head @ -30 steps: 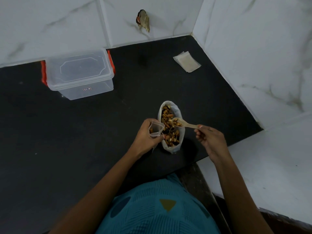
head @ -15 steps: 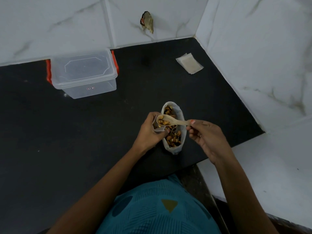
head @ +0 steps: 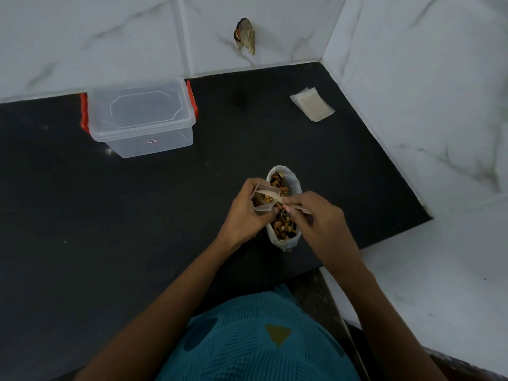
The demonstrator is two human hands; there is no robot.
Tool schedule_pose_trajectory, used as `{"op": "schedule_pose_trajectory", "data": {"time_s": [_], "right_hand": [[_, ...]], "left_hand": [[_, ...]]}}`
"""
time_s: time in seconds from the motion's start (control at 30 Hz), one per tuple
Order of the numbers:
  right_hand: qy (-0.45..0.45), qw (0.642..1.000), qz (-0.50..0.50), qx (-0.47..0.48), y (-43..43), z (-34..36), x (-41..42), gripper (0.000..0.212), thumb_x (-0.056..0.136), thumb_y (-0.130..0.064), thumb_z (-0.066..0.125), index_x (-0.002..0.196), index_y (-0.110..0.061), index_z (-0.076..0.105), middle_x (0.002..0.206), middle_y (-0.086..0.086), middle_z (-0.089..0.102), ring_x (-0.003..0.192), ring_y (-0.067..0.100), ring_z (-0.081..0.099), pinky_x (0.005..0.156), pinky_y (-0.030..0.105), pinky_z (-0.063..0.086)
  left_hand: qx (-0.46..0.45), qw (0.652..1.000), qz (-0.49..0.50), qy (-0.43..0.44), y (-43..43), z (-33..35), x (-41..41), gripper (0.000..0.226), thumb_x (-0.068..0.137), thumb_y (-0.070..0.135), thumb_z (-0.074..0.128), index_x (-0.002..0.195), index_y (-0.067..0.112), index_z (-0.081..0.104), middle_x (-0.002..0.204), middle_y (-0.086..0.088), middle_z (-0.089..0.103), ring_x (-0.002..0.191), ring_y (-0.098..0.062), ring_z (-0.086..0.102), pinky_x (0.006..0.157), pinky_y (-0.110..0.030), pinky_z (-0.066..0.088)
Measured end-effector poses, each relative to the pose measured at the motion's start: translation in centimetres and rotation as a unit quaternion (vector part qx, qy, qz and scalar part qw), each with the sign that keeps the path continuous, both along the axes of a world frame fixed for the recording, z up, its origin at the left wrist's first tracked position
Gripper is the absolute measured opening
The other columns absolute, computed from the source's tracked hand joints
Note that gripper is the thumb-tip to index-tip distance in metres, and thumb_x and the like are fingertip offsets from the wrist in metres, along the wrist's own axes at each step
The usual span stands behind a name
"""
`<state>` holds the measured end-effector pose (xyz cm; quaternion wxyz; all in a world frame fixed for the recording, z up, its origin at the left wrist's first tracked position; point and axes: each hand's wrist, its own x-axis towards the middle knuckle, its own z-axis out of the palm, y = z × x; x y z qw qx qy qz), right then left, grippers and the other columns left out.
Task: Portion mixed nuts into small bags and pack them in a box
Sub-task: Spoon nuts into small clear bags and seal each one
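Tipping nuts from the wooden spoon (head: 270, 194) pinched in the right hand (head: 316, 213), keep its bowl inside the small bag (head: 261, 202) the left hand (head: 244, 210) clasps open beside the nut sack (head: 284, 210); beyond, spare bags (head: 313, 104); the lidded box (head: 140, 118) waits.

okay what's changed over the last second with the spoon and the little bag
The right hand lifted the wooden spoon out of the big nut bag and swung it left, tipping its load into the small bag held open by the left hand. The grips, clear box and spare bags stayed put.
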<state>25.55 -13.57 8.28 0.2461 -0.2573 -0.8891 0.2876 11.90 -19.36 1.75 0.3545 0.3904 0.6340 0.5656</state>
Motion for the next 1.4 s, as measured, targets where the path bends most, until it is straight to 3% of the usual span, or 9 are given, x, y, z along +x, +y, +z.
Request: {"op": "schedule_pose_trajectory", "data": {"time_s": [0.33,0.47,0.63,0.77,0.83,0.93,1.1,1.2,1.4], "right_hand": [[0.042,0.998,-0.030,-0.019,0.2,-0.7,0.1,0.028,0.084,-0.020,0.049,0.093,0.000,0.066,0.088,0.009,0.067,0.087,0.005,0.057,0.079,0.014,0.046],[0.066,0.994,-0.066,-0.053,0.6,-0.4,0.5,0.025,0.085,-0.023,0.052,0.096,-0.005,0.066,0.090,-0.007,0.061,0.086,-0.011,0.056,0.076,0.007,0.045],[0.046,0.997,-0.040,-0.048,0.9,0.8,0.9,0.024,0.084,-0.023,0.054,0.094,-0.005,0.065,0.089,-0.006,0.060,0.084,0.001,0.059,0.075,0.011,0.048],[-0.054,0.998,0.033,-0.028,0.8,1.1,0.4,0.013,0.084,-0.009,0.056,0.090,-0.002,0.064,0.084,0.007,0.065,0.076,0.019,0.062,0.068,0.030,0.053],[-0.071,0.996,0.055,-0.025,0.4,1.0,-0.1,0.014,0.084,-0.008,0.054,0.090,0.000,0.064,0.085,0.012,0.065,0.076,0.023,0.062,0.067,0.024,0.048],[-0.046,0.997,0.057,-0.016,0.5,1.3,-0.2,0.022,0.085,-0.018,0.052,0.091,0.000,0.065,0.084,0.011,0.066,0.075,0.020,0.063,0.066,0.023,0.050],[0.015,1.000,0.025,-0.006,1.1,1.7,0.4,0.029,0.083,-0.024,0.049,0.090,-0.001,0.066,0.086,-0.007,0.058,0.085,-0.003,0.053,0.076,0.005,0.043],[0.038,0.999,-0.002,-0.020,1.1,1.5,0.8,0.027,0.084,-0.025,0.051,0.093,-0.004,0.066,0.087,-0.010,0.058,0.083,-0.010,0.055,0.075,0.005,0.044],[0.089,0.986,-0.082,-0.115,1.1,1.6,2.3,0.014,0.084,-0.018,0.054,0.097,-0.015,0.060,0.084,-0.014,0.060,0.078,-0.003,0.061,0.068,0.010,0.048]], "left_hand": [[0.000,1.000,0.000,0.007,0.0,-0.2,0.0,0.051,0.075,0.000,0.071,0.111,0.023,0.042,0.104,0.016,0.051,0.096,0.010,0.052,0.081,-0.009,0.044],[-0.006,1.000,-0.003,0.008,0.0,-0.2,0.0,0.050,0.075,0.001,0.070,0.112,0.022,0.043,0.106,0.018,0.050,0.100,0.005,0.051,0.080,-0.009,0.044],[-0.003,1.000,-0.006,0.008,0.0,-0.3,-0.1,0.051,0.075,-0.001,0.070,0.113,0.020,0.042,0.106,0.016,0.050,0.098,0.014,0.050,0.079,-0.008,0.044],[0.007,0.999,-0.041,0.018,-0.1,-0.3,0.4,0.051,0.077,0.000,0.070,0.113,0.022,0.042,0.104,0.013,0.053,0.098,0.008,0.055,0.081,-0.012,0.047],[0.020,0.998,-0.060,0.017,-0.3,-0.1,0.6,0.050,0.077,0.006,0.071,0.113,0.024,0.042,0.108,0.013,0.053,0.101,0.005,0.055,0.084,-0.013,0.046],[0.031,0.998,-0.061,0.012,-0.5,0.4,0.5,0.052,0.073,0.022,0.069,0.114,0.031,0.039,0.109,0.011,0.051,0.104,0.002,0.054,0.087,-0.014,0.045],[0.038,0.998,-0.047,0.017,-0.4,0.0,-0.2,0.063,0.071,-0.002,0.069,0.120,0.017,0.034,0.101,0.007,0.048,0.098,0.006,0.052,0.085,-0.011,0.042],[0.031,0.998,-0.051,0.016,-0.3,0.0,-0.3,0.067,0.071,-0.010,0.069,0.121,0.014,0.032,0.104,0.008,0.046,0.097,0.010,0.051,0.083,-0.010,0.043],[0.013,0.999,-0.037,0.004,-0.4,-0.2,-0.6,0.068,0.072,-0.007,0.071,0.121,0.021,0.033,0.116,0.013,0.043,0.106,0.012,0.046,0.086,-0.008,0.040]]}}
